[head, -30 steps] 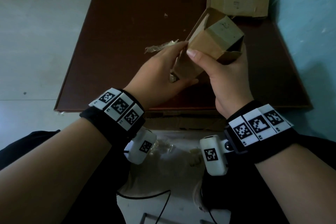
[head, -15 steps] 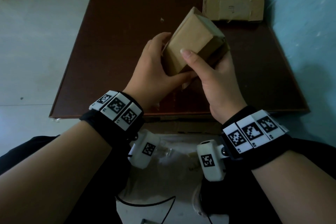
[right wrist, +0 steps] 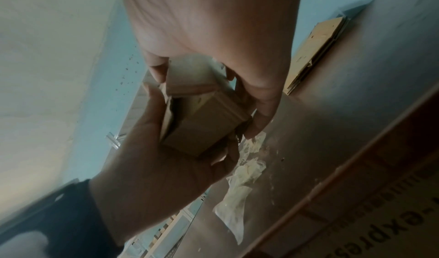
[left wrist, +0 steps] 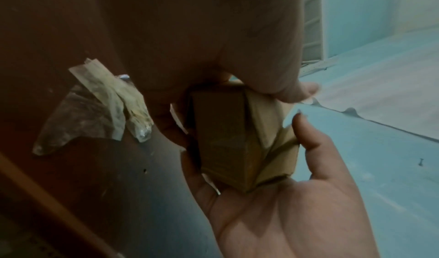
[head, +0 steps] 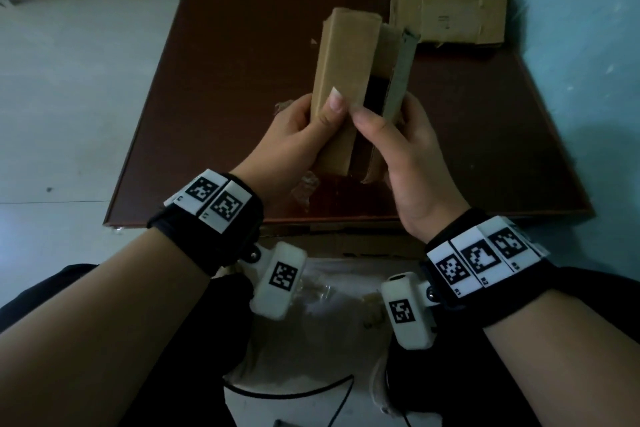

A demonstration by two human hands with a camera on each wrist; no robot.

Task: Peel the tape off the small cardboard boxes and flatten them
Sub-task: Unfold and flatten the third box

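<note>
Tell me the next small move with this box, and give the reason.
Probably press the two hands together to collapse the small box flat. The left hand and right hand each grip one side of it above the brown table. A dark gap still shows between its panels, and peeled tape already lies on the table, so flattening seems the step left.

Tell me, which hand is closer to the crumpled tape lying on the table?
Left. The left hand hovers right above the crumpled tape, gripping the small box; the right hand grips the box's other side, farther off.
</note>
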